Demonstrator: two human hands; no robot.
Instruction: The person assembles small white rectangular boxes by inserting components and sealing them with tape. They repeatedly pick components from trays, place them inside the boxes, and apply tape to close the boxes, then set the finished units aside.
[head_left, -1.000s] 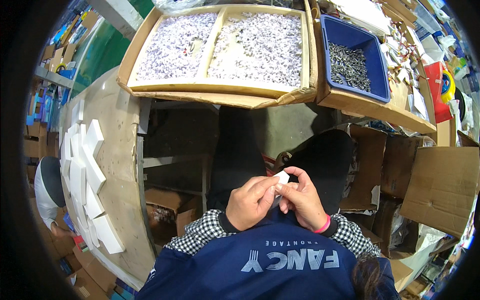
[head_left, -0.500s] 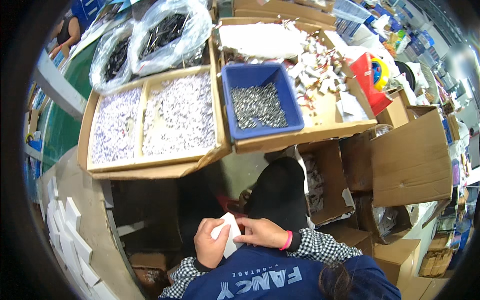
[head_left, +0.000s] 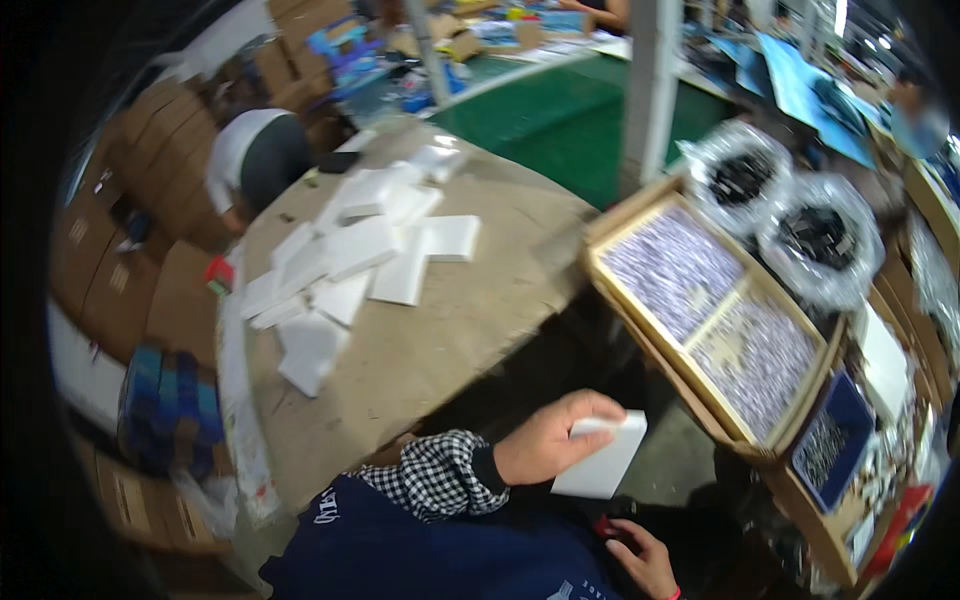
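A flat white box [head_left: 612, 465] is gripped in my left hand [head_left: 552, 440], thumb on one face and fingers over the top edge. Below it, near my lap, is my right hand [head_left: 645, 562], its thumb and fingers slightly apart and nothing visible between them. A small dark red patch [head_left: 602, 525] shows beside its fingertips; what it is cannot be made out. On the brown table [head_left: 450, 350] to the left lies a loose pile of similar white boxes [head_left: 362, 247], some overlapping.
To the right, a divided wooden tray [head_left: 690, 345] holds many small pale pieces. Plastic bags [head_left: 825, 240] of dark parts and a blue bin [head_left: 832, 440] of small metal pieces stand beside it. A grey post [head_left: 650, 90] rises behind. Someone bends over [head_left: 262, 155] beyond the table.
My view has swung left, bringing the table and box pile into full sight. The white box, earlier between both hands, is now in my left hand alone; my right hand has come away.
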